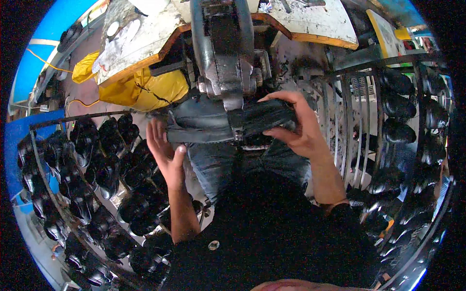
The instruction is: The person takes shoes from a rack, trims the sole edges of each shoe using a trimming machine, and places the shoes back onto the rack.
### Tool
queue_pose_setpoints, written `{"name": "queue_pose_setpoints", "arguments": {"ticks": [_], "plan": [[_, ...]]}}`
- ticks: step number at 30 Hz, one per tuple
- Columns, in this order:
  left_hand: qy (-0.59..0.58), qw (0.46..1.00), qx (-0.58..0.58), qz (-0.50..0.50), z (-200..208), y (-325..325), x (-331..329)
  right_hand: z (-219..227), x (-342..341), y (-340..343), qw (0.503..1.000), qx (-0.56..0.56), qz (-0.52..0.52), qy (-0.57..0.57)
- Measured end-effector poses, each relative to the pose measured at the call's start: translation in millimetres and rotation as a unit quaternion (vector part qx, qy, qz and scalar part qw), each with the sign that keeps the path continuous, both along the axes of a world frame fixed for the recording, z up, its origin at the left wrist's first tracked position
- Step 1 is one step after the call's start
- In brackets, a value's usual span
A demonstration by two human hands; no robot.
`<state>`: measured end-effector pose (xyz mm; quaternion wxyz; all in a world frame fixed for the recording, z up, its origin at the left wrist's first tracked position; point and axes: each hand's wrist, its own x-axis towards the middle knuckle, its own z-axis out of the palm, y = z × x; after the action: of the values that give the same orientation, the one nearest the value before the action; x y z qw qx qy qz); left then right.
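A black leather shoe (201, 123) lies crosswise under the narrow metal tip of a dark machine head (223, 63), which covers its middle. My right hand (297, 127) grips the shoe's right end, with the fingers over the far side and the thumb on the near side. At the other end, my left hand (166, 153) rests against the shoe with its fingers stretched out and the thumb apart. The machine hides part of the shoe, so its full shape cannot be made out.
Racks of black shoes stand on my left (104, 165) and on my right (398, 131). Beyond the machine are a stained worktable (150, 46) on the left and another worktop (323, 24) on the right. A yellow sack (145, 92) hangs below the left table.
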<state>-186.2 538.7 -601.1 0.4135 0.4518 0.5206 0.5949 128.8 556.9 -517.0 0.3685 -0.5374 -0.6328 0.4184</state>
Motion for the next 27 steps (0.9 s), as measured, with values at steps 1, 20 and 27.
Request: {"name": "queue_pose_setpoints", "arguments": {"ticks": [1, 20, 27], "plan": [[0.001, 1.000, -0.001, -0.001, 11, 2, 4, 2, -2, 2, 1.000, 0.009, 0.011, -0.015], [0.163, 0.949, -0.022, -0.270, 94, 38, 64, 33, -36, 7, 0.986, 0.089, 0.088, -0.113], [-0.060, 0.963, -0.072, -0.251, 68, 26, 65, -40, -7, 8, 0.991, 0.104, 0.081, -0.029]]}}
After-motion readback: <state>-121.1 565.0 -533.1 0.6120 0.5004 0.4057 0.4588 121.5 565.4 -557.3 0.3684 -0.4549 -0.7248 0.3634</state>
